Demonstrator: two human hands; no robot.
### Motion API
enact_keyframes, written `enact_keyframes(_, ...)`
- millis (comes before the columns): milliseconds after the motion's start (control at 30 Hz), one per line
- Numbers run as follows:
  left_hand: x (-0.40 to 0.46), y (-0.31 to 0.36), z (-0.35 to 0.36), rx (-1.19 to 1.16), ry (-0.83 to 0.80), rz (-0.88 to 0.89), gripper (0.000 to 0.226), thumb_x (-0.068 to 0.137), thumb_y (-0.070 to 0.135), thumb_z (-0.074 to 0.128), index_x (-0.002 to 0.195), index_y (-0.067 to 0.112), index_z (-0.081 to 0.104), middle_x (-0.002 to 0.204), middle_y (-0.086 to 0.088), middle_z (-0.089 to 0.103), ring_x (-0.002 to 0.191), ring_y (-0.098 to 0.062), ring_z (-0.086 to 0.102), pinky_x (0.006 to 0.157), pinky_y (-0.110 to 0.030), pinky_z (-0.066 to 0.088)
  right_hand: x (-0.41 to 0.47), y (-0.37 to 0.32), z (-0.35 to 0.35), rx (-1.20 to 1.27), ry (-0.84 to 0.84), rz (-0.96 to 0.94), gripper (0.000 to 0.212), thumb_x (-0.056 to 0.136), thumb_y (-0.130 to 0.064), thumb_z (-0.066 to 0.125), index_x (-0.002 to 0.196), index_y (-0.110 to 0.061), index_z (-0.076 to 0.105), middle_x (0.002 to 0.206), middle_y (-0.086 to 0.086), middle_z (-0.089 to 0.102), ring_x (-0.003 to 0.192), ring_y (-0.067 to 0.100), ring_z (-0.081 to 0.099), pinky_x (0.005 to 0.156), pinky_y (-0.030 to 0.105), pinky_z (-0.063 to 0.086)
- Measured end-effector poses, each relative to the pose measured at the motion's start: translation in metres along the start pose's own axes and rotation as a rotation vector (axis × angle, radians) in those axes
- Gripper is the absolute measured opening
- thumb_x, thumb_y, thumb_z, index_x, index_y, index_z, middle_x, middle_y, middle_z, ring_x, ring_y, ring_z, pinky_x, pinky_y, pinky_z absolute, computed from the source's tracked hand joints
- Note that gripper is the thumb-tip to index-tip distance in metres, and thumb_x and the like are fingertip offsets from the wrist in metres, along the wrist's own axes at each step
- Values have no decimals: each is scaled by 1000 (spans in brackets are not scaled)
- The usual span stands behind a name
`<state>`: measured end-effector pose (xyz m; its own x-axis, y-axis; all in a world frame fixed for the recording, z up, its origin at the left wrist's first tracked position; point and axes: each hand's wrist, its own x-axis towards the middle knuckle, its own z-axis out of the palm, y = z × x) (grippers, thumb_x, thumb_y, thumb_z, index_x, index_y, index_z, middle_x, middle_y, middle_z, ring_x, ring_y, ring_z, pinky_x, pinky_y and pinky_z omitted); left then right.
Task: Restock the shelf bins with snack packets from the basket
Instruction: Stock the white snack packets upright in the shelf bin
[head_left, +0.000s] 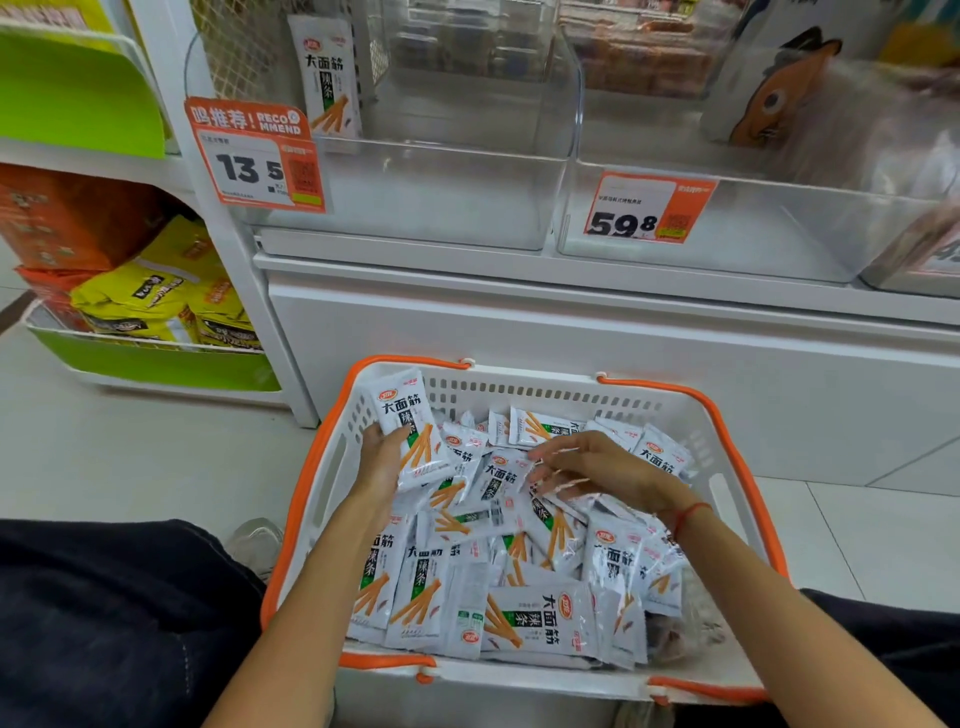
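A white basket (727, 499) with orange handles sits on the floor in front of me, full of several white snack packets (540, 618). My left hand (382, 460) grips one upright packet (410, 421) at the basket's far left corner. My right hand (597, 467) hovers over the pile in the middle, fingers spread and loosely bent toward the packets, holding nothing that I can see. Above, a clear shelf bin (441, 192) tagged 13.5 holds one packet (327, 73) standing at its left wall.
A second clear bin (753, 228) tagged 59.8 stands to the right. A white cabinet front (571, 332) lies between bins and basket. A green rack (150, 358) with yellow and orange bags stands at the left. My dark-trousered knees flank the basket.
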<state>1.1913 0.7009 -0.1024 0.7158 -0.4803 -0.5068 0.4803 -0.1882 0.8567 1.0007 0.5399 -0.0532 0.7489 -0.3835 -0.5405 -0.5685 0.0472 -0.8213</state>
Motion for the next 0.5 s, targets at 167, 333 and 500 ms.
enact_keyframes(167,-5,-3,-1,118,8,35,37,97,19,49,132,20,40,127,-5,55,113,-26,56,91,-38,46,19,16,20,-474,131,93,27,95,-21,55,118,-8,58,98,8,64,77,16,60,68,25,55)
enact_keyframes(333,-7,-2,2,188,-31,96,39,98,17,44,136,17,37,123,-3,50,102,-20,53,74,-29,45,22,28,74,-780,304,148,49,80,-62,61,80,-15,49,71,1,55,60,14,53,54,26,41)
enact_keyframes(500,-7,0,1,214,-51,111,36,99,19,39,135,19,38,126,-3,51,103,-19,53,81,-32,46,27,21,67,-454,297,59,60,75,-22,79,118,-11,40,113,12,60,91,25,59,80,35,53)
